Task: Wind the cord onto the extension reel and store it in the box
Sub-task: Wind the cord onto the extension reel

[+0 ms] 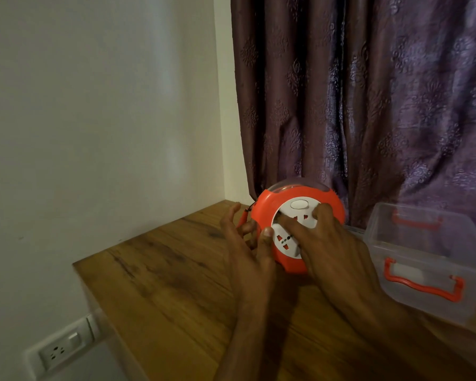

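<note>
An orange extension reel (pixel 267 213) with a white socket face stands tilted on the wooden table (pixel 162 270), near the corner by the curtain. My right hand (pixel 330 243) lies over the socket face with its fingers spread across it. My left hand (pixel 245 243) is at the reel's left side, thumb on the face's rim and fingers spread behind the edge. A short piece of orange cord (pixel 243 215) shows at the reel's left. The clear plastic box (pixel 423 259) with orange handles sits to the right, without a lid.
A purple patterned curtain (pixel 368 105) hangs behind the table. A white wall is on the left, with a socket plate (pixel 61 350) low beside the table's left edge. Bare wood lies in front of the reel.
</note>
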`<state>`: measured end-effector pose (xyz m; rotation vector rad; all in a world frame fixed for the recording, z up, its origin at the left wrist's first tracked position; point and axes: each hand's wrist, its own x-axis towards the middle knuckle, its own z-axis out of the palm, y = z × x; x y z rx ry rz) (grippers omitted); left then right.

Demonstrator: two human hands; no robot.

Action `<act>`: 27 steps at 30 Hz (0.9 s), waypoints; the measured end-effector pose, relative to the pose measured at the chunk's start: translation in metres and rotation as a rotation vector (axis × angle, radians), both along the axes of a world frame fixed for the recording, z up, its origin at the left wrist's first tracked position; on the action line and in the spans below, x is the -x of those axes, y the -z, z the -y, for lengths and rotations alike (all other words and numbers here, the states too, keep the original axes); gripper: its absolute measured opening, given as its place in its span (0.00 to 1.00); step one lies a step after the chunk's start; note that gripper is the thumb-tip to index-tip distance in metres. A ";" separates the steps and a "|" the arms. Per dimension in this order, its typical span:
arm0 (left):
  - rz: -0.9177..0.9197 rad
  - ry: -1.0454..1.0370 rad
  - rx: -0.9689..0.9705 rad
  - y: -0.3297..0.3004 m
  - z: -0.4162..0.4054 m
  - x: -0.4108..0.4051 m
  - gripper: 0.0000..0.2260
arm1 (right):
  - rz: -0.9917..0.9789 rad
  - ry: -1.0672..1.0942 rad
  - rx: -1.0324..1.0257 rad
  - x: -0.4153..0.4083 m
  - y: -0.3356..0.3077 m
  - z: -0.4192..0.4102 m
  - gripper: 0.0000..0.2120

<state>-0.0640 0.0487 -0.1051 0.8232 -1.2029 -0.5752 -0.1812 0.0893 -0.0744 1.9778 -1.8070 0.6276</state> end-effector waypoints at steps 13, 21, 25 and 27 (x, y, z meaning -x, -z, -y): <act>0.052 0.038 -0.009 0.000 0.002 -0.004 0.25 | 0.065 0.040 0.033 -0.005 0.002 -0.009 0.27; 0.059 0.085 -0.031 0.000 0.002 0.001 0.24 | 0.072 0.062 0.022 -0.007 -0.004 -0.013 0.27; 0.053 0.085 -0.005 0.000 0.003 -0.003 0.22 | 0.101 0.058 0.041 -0.008 0.000 -0.013 0.26; 0.038 0.091 0.011 -0.001 0.003 -0.004 0.21 | 0.109 0.055 0.041 -0.009 0.001 -0.012 0.26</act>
